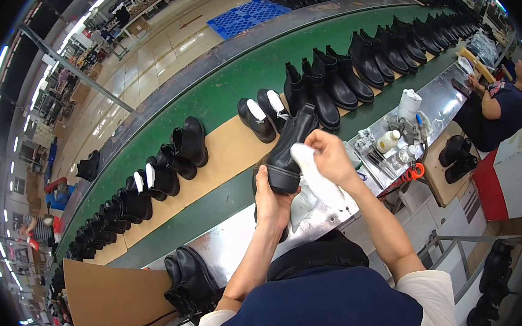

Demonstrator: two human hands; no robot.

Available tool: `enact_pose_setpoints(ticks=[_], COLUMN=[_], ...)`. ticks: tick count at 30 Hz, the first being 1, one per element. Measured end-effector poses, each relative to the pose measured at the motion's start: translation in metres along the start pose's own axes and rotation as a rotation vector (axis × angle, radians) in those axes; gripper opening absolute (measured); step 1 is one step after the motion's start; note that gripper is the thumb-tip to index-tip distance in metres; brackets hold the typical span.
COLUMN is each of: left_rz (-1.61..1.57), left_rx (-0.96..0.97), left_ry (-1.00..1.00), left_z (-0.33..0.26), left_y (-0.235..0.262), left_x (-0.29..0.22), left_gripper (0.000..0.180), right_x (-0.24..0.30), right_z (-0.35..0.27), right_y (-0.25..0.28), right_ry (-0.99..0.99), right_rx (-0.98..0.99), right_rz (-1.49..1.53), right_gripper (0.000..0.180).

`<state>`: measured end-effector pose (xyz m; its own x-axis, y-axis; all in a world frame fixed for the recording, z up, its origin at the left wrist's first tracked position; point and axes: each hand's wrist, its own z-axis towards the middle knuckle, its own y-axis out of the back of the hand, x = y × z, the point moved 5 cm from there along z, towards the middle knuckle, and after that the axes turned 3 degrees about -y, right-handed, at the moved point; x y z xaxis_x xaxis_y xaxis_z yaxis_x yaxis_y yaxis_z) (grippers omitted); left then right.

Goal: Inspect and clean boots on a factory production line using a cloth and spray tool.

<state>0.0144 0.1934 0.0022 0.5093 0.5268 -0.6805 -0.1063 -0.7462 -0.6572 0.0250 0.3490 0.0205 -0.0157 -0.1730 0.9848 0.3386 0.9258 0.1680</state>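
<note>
A black ankle boot (287, 145) is held up in front of me, its shaft pointing away and its thick sole end near me. My left hand (272, 205) is wrapped round that near end from below. In my right hand (333, 159) a white cloth (320, 183) is pinched, one end against the boot's side and the rest hanging toward the metal worktop (221, 244). Just beyond the held boot, two black shoes (257, 120) with white stuffing stand on brown board. Part of another dark shoe lies beneath my left hand, mostly hidden.
Rows of black boots (367, 60) line the green conveyor (230, 88). A white bottle (388, 140), a white roll (409, 104) and orange-handled scissors (415, 171) sit at right. Black boots (190, 274) stand by a cardboard sheet (109, 301). Another person (501, 111) sits at far right.
</note>
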Motion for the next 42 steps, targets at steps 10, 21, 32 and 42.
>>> enact_pose_setpoints(ticks=[10, 21, 32, 42], left_rz=[-0.544, -0.306, -0.866, -0.345], left_rx=[0.007, 0.102, 0.051, 0.259], left_ry=[0.032, -0.187, -0.037, -0.134], left_z=[0.008, 0.005, 0.007, 0.006], left_y=[0.017, 0.008, 0.027, 0.002], left_x=[-0.031, -0.012, -0.043, -0.016], left_gripper=[0.049, 0.043, 0.053, 0.053], right_x=[-0.064, 0.121, 0.011, 0.049], right_z=[-0.026, -0.010, -0.021, -0.028], right_y=[0.106, -0.057, -0.022, -0.063], right_ry=[-0.235, 0.748, 0.666, 0.152], right_rx=[-0.308, -0.432, -0.566, -0.261], right_rz=[-0.649, -0.630, -0.858, -0.262], right_gripper=[0.038, 0.062, 0.077, 0.094])
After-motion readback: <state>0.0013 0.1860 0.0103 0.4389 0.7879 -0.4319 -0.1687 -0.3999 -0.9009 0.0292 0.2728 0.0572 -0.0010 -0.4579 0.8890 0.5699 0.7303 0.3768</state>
